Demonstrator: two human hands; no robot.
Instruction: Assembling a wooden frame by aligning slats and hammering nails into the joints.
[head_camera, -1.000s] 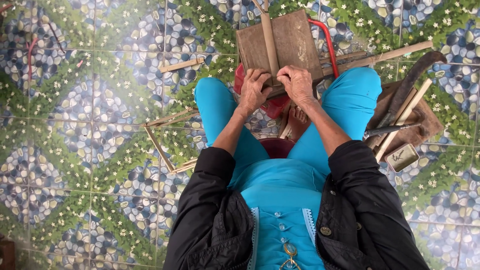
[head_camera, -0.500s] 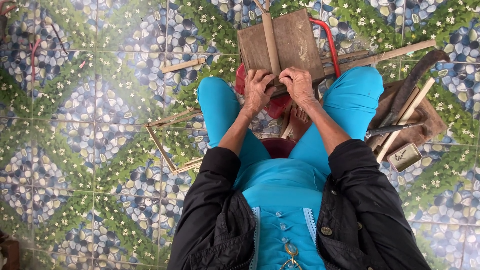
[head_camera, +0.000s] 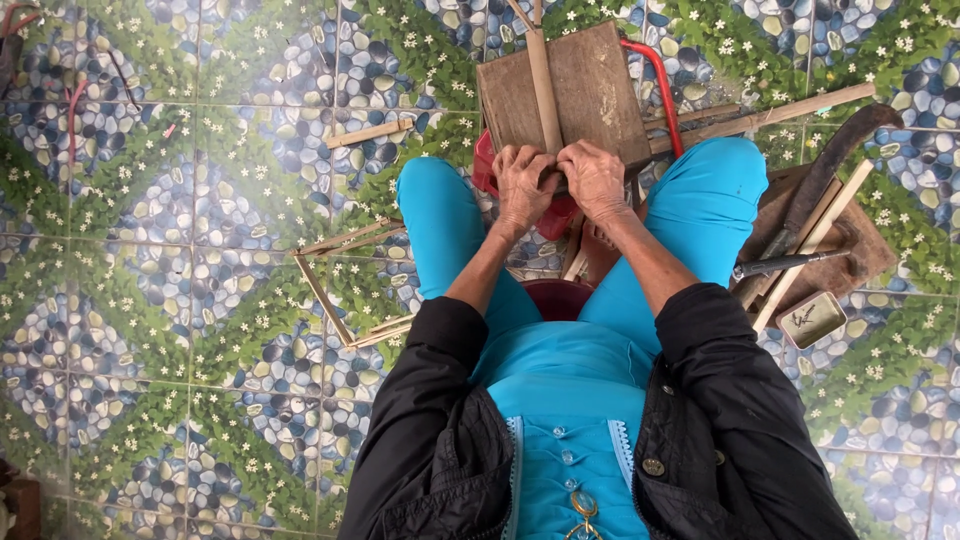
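Gripping: both hands curl at the near edge of the wooden block (head_camera: 590, 95), fingers closed around the lower end of the bamboo strip (head_camera: 541, 85) that lies upright across it.
Change: the two hands sit closer together than half a second ago, knuckles nearly touching; a second ago they were further apart on the same edge.
Left hand (head_camera: 525, 185): fingers bent tight on the strip's end (what lies under the palm cannot be told).
Right hand (head_camera: 595, 180): fingers folded down over the same spot, just beside the left.
Strip position: it runs from between the hands up over the block, past its far edge.
Unchanged: block, knees and floor things lie as before.
Count, hands: two.
Count, blocks: one, resting between the knees over a red stool (head_camera: 660, 85).
Count, frames: one open bamboo frame (head_camera: 345, 285) on the tiled floor (head_camera: 180, 300), beside the left knee.
Count, loose short sticks: one (head_camera: 368, 133), well apart from the frame.
Count, curved blades: one dark blade (head_camera: 830, 165) on the wooden board (head_camera: 860, 250) by the right knee.
Count, small tins: one (head_camera: 812, 319), just beside that board.
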